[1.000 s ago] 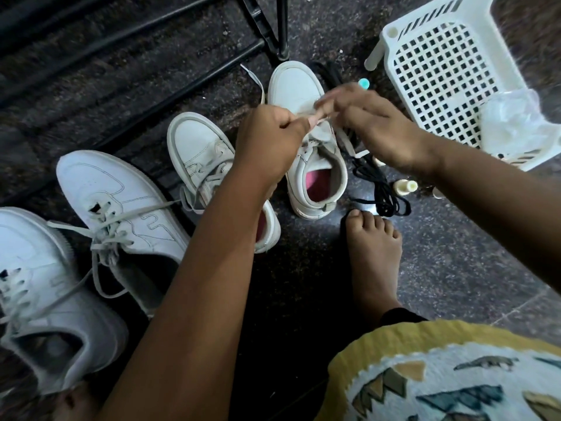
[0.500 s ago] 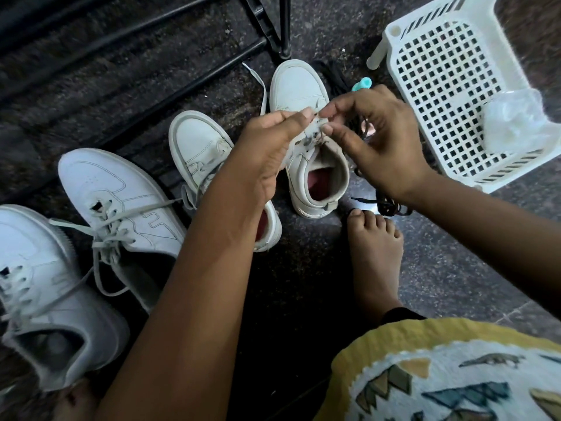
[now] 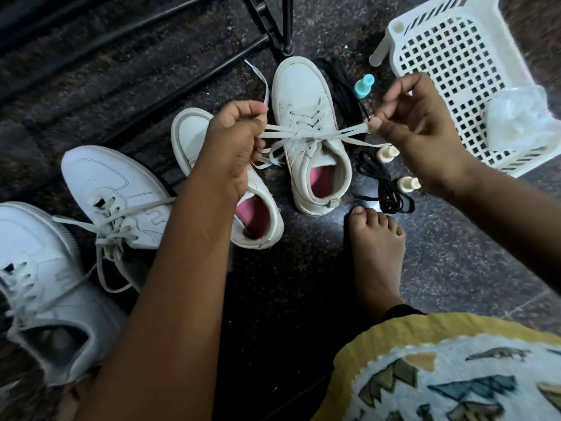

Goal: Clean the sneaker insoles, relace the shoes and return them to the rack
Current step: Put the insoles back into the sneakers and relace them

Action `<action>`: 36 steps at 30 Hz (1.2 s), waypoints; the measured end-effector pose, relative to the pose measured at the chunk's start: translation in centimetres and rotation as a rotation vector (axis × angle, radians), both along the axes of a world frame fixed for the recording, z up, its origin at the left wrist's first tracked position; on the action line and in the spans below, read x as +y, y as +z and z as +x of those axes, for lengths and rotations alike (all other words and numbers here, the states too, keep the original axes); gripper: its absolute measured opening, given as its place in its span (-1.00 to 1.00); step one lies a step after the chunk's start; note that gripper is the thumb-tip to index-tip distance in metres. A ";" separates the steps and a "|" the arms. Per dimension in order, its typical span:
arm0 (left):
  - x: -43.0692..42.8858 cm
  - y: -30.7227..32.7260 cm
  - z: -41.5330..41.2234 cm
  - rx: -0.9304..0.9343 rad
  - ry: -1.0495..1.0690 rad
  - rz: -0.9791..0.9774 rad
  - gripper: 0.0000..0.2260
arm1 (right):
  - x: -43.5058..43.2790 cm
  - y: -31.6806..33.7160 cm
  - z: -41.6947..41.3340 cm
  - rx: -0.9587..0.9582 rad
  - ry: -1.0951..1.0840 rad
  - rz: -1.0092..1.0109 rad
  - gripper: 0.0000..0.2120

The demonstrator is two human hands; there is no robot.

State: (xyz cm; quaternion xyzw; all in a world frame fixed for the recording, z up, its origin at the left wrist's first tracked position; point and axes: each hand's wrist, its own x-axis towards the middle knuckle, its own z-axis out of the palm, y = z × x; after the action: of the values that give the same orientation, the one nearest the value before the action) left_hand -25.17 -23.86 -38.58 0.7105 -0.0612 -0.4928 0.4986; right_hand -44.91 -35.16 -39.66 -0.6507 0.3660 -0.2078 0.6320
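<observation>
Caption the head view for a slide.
Left hand and right hand hold the white lace taut across a pink-lined white sneaker on the floor.

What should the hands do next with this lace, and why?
Probably cross the ends and tie them: the left hand and right hand each hold an end of the lace, pulled out sideways, and the sneaker looks laced to its top.

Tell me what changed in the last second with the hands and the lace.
The left hand pulled left and the right hand pulled right. They went from meeting over the sneaker tongue to well apart, drawing the white lace taut across it. Both keep pinching the lace. The sneaker and the basket stayed put.
</observation>
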 end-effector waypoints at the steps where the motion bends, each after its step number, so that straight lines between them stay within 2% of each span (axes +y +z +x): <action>1: 0.0 0.1 -0.1 0.088 0.059 -0.048 -0.79 | 0.2 0.1 0.0 -0.047 -0.047 0.098 -0.74; 3: -0.2 0.4 -0.3 0.311 0.191 -0.138 -0.79 | 0.6 0.4 -0.1 -0.116 -0.129 0.278 -0.71; 5: -0.3 0.1 -0.5 0.440 0.287 -0.172 -0.78 | 0.8 0.5 0.0 -0.150 -0.167 0.385 -0.71; 9: 0.0 -0.8 -0.5 0.409 0.395 -0.090 -0.72 | 0.4 0.2 -0.4 -0.095 -0.273 0.523 -0.69; 14: 0.1 -1.2 -0.3 0.544 0.627 -0.067 -0.70 | 0.7 -0.5 -0.9 -0.050 -0.423 0.680 -0.66; 22: -0.3 -0.8 -1.1 0.515 0.811 0.046 -0.68 | -0.1 -0.4 -1.3 -0.006 -0.532 0.767 -0.64; 27: -0.5 -0.3 -2.5 0.376 0.881 0.096 -0.69 | -0.7 0.1 -1.0 0.059 -0.504 0.679 -0.65; 30: -0.6 -0.1 -3.1 0.269 0.856 0.127 -0.70 | -0.9 0.0 -0.8 0.087 -0.507 0.659 -0.65; 36: -0.1 -0.3 -2.8 0.206 0.721 0.080 -0.82 | -0.4 0.4 -0.7 0.104 -0.460 0.554 -0.68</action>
State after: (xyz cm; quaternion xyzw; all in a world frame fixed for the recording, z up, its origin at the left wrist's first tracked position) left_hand -27.94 -23.92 -38.85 0.6520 0.2627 -0.3565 0.6155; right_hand -45.65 -35.58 -39.29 -0.3652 0.5768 -0.2040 0.7016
